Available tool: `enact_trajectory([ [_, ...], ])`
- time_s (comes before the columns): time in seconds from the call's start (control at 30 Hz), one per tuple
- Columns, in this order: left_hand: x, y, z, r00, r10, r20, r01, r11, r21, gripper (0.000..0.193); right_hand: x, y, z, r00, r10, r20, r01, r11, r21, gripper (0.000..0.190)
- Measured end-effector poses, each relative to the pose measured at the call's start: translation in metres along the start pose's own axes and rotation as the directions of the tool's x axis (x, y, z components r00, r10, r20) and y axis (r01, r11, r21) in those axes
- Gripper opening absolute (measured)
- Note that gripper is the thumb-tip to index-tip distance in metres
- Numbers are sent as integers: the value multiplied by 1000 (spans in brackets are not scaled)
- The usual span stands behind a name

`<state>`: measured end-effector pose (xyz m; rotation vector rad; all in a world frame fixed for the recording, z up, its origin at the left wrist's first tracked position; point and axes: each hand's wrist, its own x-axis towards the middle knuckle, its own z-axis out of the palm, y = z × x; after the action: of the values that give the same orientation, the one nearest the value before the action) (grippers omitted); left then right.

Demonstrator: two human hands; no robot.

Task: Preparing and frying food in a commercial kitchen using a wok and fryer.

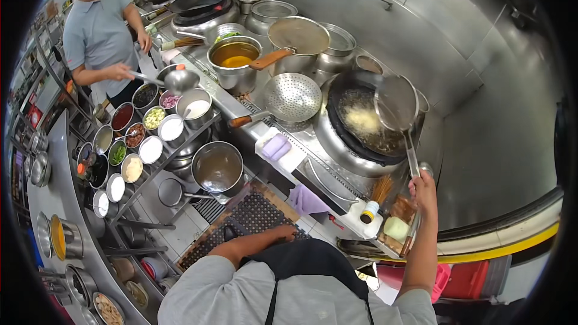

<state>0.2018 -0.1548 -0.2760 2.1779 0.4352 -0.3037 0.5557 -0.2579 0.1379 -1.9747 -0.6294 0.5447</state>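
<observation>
My right hand [422,189] grips the metal handle of a round fine-mesh strainer [396,103], which is over the right side of a black wok [375,144]. In the wok, pale yellow food [362,118] lies in bubbling oil. My left hand [286,232] hangs low before my apron, above the floor mat; it seems to hold nothing, but its fingers are partly hidden. Left of the wok, a perforated ladle [292,97] with a wooden handle rests on the stove.
A co-worker [100,40] at the upper left holds a metal ladle [181,82] over several seasoning containers. A steel pot of amber liquid [235,56] and lidded pots stand behind. Folded purple cloths [276,146] lie on the stove's front edge; a bamboo brush [382,189] stands near my right arm.
</observation>
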Motion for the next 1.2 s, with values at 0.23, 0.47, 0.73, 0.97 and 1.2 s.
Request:
enact_trajectory([
  [0.23,-39,-70,7,991,-123,-60,130,984,124,33,32,15,14,975,-146,168,150,989,-11,15],
  [0.47,-143,-128,20,869,-495,7,491,865,106,35,55,58,-55,951,-251,-179,237,967,-99,22],
  [0.73,-177,-134,28,791,-606,83,599,795,92,38,113,98,-94,802,-473,-365,100,709,-698,27],
  [0.97,-119,-100,4,895,-446,16,446,893,-60,45,129,174,-146,683,-525,-508,31,716,-698,20],
  [1.2,-6,67,-57,998,-11,-59,14,999,52,66,26,53,-83,973,154,-174,-97,949,299,18],
])
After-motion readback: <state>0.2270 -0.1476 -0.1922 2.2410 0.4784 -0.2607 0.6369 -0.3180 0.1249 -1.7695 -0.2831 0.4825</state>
